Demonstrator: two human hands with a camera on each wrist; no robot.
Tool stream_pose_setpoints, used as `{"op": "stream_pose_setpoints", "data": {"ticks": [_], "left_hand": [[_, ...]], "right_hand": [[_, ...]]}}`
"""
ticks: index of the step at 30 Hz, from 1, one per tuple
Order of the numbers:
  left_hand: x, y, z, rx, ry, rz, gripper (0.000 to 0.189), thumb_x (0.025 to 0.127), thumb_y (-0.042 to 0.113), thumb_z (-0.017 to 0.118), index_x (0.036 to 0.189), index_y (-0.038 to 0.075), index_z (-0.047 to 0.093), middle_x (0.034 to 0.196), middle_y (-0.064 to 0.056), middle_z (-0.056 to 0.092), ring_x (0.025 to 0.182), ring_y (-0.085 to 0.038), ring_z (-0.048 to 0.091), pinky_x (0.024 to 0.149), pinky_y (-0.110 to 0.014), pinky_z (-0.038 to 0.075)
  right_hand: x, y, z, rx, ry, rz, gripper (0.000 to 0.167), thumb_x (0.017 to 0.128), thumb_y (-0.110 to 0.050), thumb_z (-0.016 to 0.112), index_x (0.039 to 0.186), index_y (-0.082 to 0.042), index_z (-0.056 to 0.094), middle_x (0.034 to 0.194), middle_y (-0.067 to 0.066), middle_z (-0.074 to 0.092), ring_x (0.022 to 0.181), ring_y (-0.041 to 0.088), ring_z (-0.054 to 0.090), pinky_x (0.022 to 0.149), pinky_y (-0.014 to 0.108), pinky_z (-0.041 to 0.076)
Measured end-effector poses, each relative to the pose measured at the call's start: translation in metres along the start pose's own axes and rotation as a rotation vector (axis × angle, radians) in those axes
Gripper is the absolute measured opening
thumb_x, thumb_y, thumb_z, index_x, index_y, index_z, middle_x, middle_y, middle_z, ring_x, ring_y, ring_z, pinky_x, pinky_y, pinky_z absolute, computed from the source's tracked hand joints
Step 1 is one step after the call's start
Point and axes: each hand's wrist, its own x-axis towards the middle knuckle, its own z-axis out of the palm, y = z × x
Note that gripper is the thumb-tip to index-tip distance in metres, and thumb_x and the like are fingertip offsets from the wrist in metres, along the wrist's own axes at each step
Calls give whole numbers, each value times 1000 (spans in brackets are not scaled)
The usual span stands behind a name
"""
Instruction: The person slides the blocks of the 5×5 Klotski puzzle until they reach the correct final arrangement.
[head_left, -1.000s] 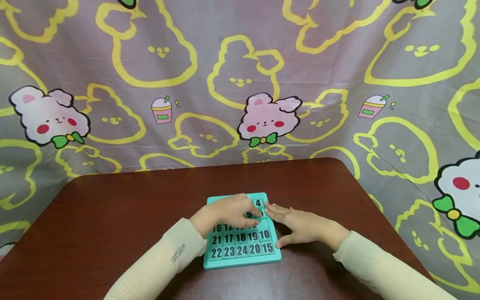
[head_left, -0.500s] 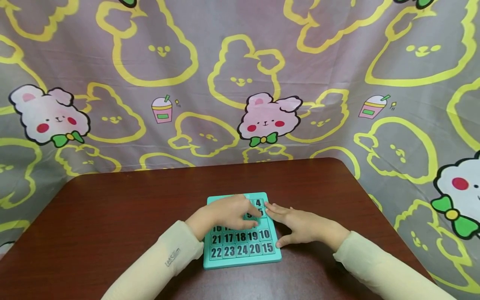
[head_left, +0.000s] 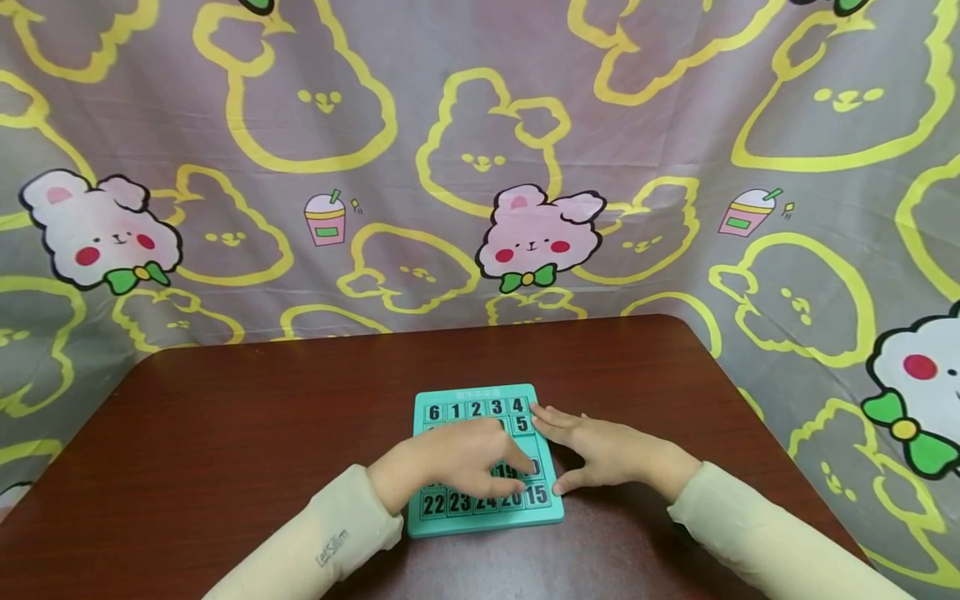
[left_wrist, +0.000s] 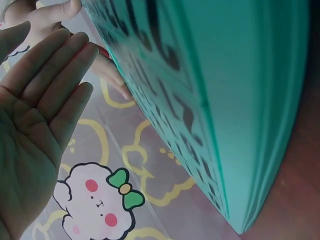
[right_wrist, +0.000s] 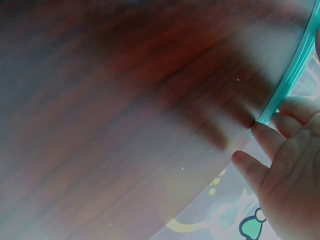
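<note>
A teal number slide puzzle (head_left: pixel 487 527) lies flat on the table, its tiles printed with black numerals. Over its middle stretches my left hand (head_left: pixel 461 457), index fingertip on the 10 tile (head_left: pixel 537 464) in the right column. That hand covers much of the middle rows. A tile-free slot shows just above the 10, below the 5 tile (head_left: pixel 522 424). At the puzzle's right edge, my right hand (head_left: pixel 600 450) touches the frame with its fingers extended and the thumb near the lower corner. The left wrist view has my left palm (left_wrist: pixel 30 125) with straight fingers beside the tilted-looking board.
The dark reddish-brown table (head_left: pixel 262 433) extends around the puzzle on all sides. Behind it and at both sides hangs a grey curtain (head_left: pixel 420 192) with yellow outlines and cartoon rabbits.
My left hand has moved toward me, from near the 5 tile to the 10, uncovering the top row. My right hand stays at the puzzle's edge.
</note>
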Motion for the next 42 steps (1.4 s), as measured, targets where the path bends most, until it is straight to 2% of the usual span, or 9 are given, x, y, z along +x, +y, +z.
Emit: {"op": "stream_pose_setpoints", "data": {"ticks": [6, 11, 18, 23, 28, 33, 38, 42], "left_hand": [[4, -1, 5, 4, -10, 16, 30, 98, 29, 61, 122, 15, 73, 118, 6, 73, 93, 9, 66, 87, -10, 50], [6, -4, 4, 1, -11, -3, 31, 98, 29, 60, 123, 15, 72, 120, 6, 72, 104, 3, 66, 89, -12, 50], [8, -11, 2, -42, -12, -63, 33, 97, 29, 62, 125, 14, 71, 123, 5, 70, 113, 1, 63, 94, -14, 49], [9, -17, 0, -60, -2, -88, 33, 97, 28, 62, 126, 14, 70, 124, 4, 70, 107, 3, 65, 92, -15, 50], [9, -22, -1, -53, -3, -111, 33, 98, 30, 61, 127, 16, 70, 125, 5, 70, 93, 8, 66, 90, -16, 51], [8, -22, -1, -54, 1, -101, 34, 98, 30, 62, 128, 16, 69, 125, 4, 70, 87, 9, 66, 89, -15, 52], [4, -15, -3, -40, 12, -57, 34, 98, 28, 61, 129, 13, 68, 126, 2, 69, 102, 2, 67, 93, -16, 51], [-1, -5, -3, -14, 24, -14, 34, 99, 28, 60, 128, 13, 69, 127, 3, 69, 117, -2, 63, 99, -18, 49]], "right_hand": [[0, 1, 1, -3, 2, -7, 96, 85, -59, 66, 157, -10, 28, 168, 4, 13, 154, 29, 19, 116, 61, 27], [0, 2, 1, -9, 2, -9, 95, 85, -60, 65, 157, -11, 28, 168, 4, 12, 154, 29, 19, 116, 61, 27], [-1, 2, 0, -10, 5, -16, 95, 85, -60, 66, 157, -11, 28, 168, 5, 12, 153, 30, 19, 116, 63, 26], [-1, 1, 0, 7, 1, -9, 96, 85, -58, 67, 158, -11, 27, 168, 5, 11, 154, 30, 18, 116, 63, 25], [1, 1, 0, 11, -9, 12, 96, 84, -58, 68, 158, -13, 25, 169, 2, 10, 154, 27, 16, 118, 60, 24], [1, 2, 1, 12, -6, 5, 97, 84, -58, 68, 158, -12, 26, 169, 3, 10, 154, 28, 17, 117, 62, 25], [0, 2, 1, 13, -7, 2, 97, 84, -59, 67, 158, -12, 25, 169, 4, 10, 154, 29, 17, 117, 62, 25], [0, 2, 1, 6, -1, -1, 97, 84, -59, 67, 158, -11, 26, 168, 4, 12, 154, 29, 18, 117, 61, 25]]}}
